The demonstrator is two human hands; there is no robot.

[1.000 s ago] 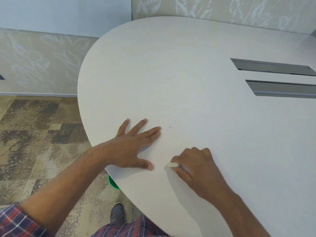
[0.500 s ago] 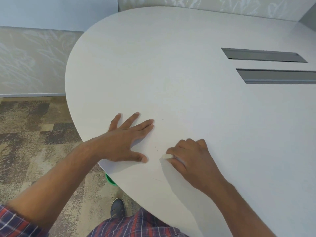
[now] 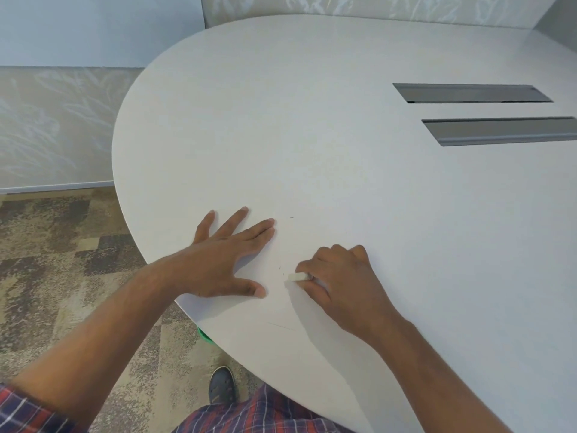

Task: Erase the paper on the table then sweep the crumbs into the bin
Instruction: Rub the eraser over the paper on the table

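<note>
Right hand [image 3: 337,285]: fingers curled, thumb and forefinger pinching a small white eraser [image 3: 296,277], its end down on the sheet
Left hand [image 3: 224,264]: at nine o'clock of the eraser, fingers straight and spread, pressing flat
Paper [image 3: 290,245]: under and between both hands; white on white, its edges cannot be told from the table [image 3: 312,120]
Progress: erasing seems under way; a faint pencil stroke [image 3: 281,326] remains at six o'clock of the eraser; sweeping not yet begun
Bin [image 3: 204,334]: green sliver under the table edge, seven o'clock of the eraser; contents hidden
</note>
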